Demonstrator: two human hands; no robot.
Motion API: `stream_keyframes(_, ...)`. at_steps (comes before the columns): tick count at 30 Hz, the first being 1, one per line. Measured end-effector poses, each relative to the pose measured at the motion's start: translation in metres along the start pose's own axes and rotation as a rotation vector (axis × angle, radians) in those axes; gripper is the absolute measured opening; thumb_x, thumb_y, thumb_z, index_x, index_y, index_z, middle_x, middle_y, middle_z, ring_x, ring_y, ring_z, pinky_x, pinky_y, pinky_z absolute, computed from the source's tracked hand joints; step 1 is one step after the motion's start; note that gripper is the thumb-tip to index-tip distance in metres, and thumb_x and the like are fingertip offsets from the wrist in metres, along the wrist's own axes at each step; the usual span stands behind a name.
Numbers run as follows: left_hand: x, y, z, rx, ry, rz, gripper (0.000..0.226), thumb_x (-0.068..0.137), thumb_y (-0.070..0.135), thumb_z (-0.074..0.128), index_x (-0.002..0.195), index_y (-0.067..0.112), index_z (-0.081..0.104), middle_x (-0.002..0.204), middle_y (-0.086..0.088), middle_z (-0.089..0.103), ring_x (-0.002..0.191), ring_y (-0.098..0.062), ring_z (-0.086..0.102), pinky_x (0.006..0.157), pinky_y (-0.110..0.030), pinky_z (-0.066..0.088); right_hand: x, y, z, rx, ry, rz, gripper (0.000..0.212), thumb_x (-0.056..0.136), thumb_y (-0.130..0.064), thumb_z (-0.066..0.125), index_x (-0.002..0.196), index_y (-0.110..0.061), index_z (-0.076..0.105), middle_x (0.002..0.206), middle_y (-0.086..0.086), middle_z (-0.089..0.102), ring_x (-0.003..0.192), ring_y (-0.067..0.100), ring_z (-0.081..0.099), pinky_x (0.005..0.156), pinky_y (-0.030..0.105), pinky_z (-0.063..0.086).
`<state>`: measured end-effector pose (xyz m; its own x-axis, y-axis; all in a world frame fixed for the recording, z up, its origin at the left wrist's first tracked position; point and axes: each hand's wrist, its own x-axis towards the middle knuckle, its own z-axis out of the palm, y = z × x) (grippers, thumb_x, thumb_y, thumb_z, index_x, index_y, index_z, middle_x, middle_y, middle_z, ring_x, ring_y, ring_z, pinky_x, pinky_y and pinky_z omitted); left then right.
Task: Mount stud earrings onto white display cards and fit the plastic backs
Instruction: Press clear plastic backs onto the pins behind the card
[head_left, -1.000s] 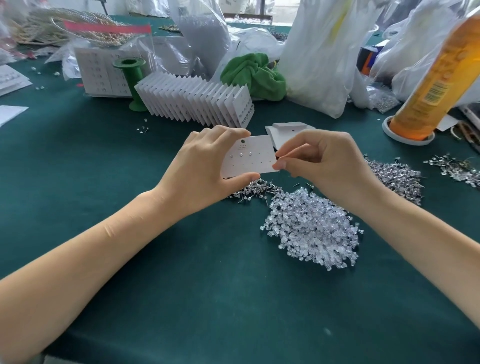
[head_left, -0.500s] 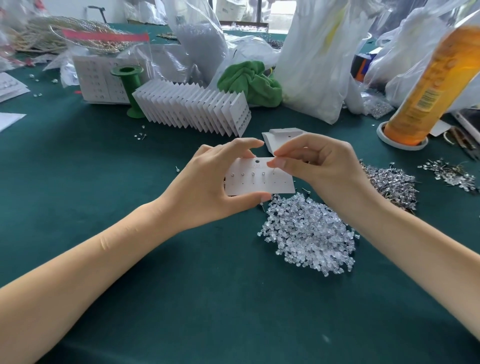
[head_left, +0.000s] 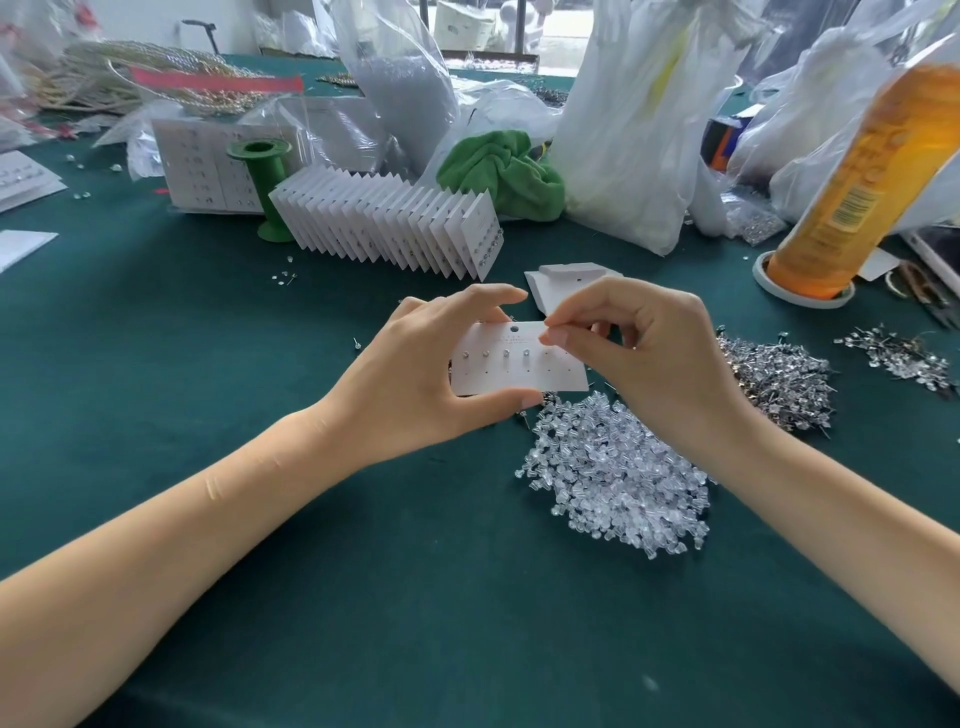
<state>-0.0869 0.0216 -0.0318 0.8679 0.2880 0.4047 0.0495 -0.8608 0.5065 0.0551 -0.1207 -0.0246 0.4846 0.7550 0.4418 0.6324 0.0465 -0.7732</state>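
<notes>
My left hand (head_left: 421, 374) grips a white display card (head_left: 511, 374) by its left end, thumb under the lower edge, fingers over the top. Several stud earrings sit in the card's upper row. My right hand (head_left: 644, 353) holds its thumb and forefinger pinched together at the card's upper right part; what they pinch is too small to see. A heap of clear plastic backs (head_left: 618, 478) lies on the green table (head_left: 260, 395) just below the card. A pile of loose metal studs (head_left: 774, 379) lies to the right of my right hand.
A fanned row of finished cards (head_left: 389, 228) stands behind, beside a green spool (head_left: 262, 187). Blank cards (head_left: 561, 283) lie behind my hands. An orange bottle (head_left: 852, 176) leans at the right. A green cloth (head_left: 506, 174) and plastic bags (head_left: 623, 130) crowd the back.
The card has tilted so its face shows towards me and sits lower over the backs. My right fingers moved from the card's right edge to its upper right part.
</notes>
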Motion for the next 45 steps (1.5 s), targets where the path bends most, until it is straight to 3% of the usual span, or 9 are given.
stream_keyframes(8,0.0,-0.001,0.0,0.0,-0.021,-0.003,0.07,0.069,0.064,0.063,0.13,0.036,0.044,0.115,0.015,0.06,0.103,0.023,0.036,0.099,-0.01,0.024,-0.001,0.0,0.001,-0.016,0.017,-0.034,0.013,0.082,-0.007,0.075,0.083,-0.02,0.072,0.073,-0.016,0.069,0.062,0.001,0.052,0.059,0.006,0.035)
stream_keyframes(13,-0.001,-0.001,-0.001,-0.001,-0.011,-0.007,0.072,0.068,0.066,0.06,0.131,0.035,0.043,0.115,0.015,0.06,0.102,0.023,0.036,0.098,-0.012,0.027,-0.002,0.0,0.002,-0.037,-0.003,-0.023,0.021,0.082,-0.009,0.074,0.081,-0.03,0.07,0.075,-0.021,0.066,0.067,0.002,0.05,0.062,0.007,0.036)
stream_keyframes(18,0.001,-0.004,-0.002,0.0,0.016,-0.034,0.072,0.069,0.064,0.066,0.131,0.036,0.044,0.114,0.017,0.06,0.102,0.015,0.04,0.095,-0.011,0.028,-0.002,-0.002,0.003,-0.008,-0.006,0.029,0.018,0.078,-0.018,0.075,0.084,-0.035,0.069,0.084,-0.004,0.063,0.07,0.005,0.048,0.063,0.011,0.035)
stream_keyframes(22,0.004,-0.007,-0.004,-0.002,0.011,-0.076,0.075,0.065,0.07,0.061,0.131,0.041,0.04,0.114,0.019,0.058,0.105,0.008,0.04,0.094,-0.013,0.029,0.002,-0.008,-0.006,0.006,0.042,-0.004,0.011,0.082,-0.023,0.073,0.077,-0.03,0.068,0.07,-0.023,0.06,0.062,0.001,0.046,0.058,0.01,0.035)
stream_keyframes(26,0.006,-0.014,-0.007,0.001,0.013,-0.145,0.078,0.063,0.071,0.063,0.132,0.044,0.037,0.117,0.019,0.057,0.109,-0.013,0.045,0.092,-0.025,0.031,0.0,-0.013,-0.017,-0.251,-0.221,-0.034,0.018,0.075,-0.048,0.066,0.07,-0.031,0.068,0.065,-0.018,0.061,0.061,0.003,0.049,0.056,0.014,0.037)
stream_keyframes(29,0.007,-0.018,-0.007,0.017,0.017,-0.17,0.078,0.064,0.066,0.067,0.133,0.044,0.037,0.118,0.018,0.057,0.111,-0.017,0.044,0.093,-0.027,0.031,-0.005,-0.015,-0.012,-0.483,-0.381,-0.015,0.019,0.074,-0.051,0.063,0.077,-0.034,0.07,0.071,-0.02,0.06,0.073,0.0,0.052,0.06,0.017,0.036)
stream_keyframes(36,0.007,-0.021,-0.007,0.045,0.006,-0.175,0.079,0.065,0.066,0.064,0.135,0.042,0.036,0.12,0.016,0.057,0.111,-0.017,0.041,0.092,-0.029,0.031,-0.008,-0.018,0.003,-0.618,-0.391,-0.002,0.018,0.081,-0.051,0.064,0.083,-0.035,0.071,0.081,-0.016,0.061,0.084,0.003,0.05,0.068,0.023,0.039)
stream_keyframes(42,0.007,-0.018,-0.008,0.048,0.022,-0.142,0.077,0.066,0.062,0.065,0.134,0.037,0.04,0.118,0.014,0.058,0.097,0.004,0.033,0.09,-0.02,0.024,-0.01,-0.021,0.012,-0.649,-0.315,0.032,0.015,0.081,-0.048,0.067,0.076,-0.034,0.066,0.077,-0.016,0.062,0.083,0.005,0.05,0.067,0.025,0.033)
stream_keyframes(45,0.006,-0.018,-0.007,0.05,0.003,-0.16,0.078,0.065,0.063,0.065,0.134,0.039,0.04,0.119,0.015,0.057,0.101,-0.003,0.035,0.091,-0.02,0.024,-0.011,-0.022,0.017,-0.639,-0.259,0.053,0.013,0.082,-0.046,0.068,0.075,-0.035,0.066,0.077,-0.015,0.064,0.083,0.008,0.053,0.069,0.024,0.033)
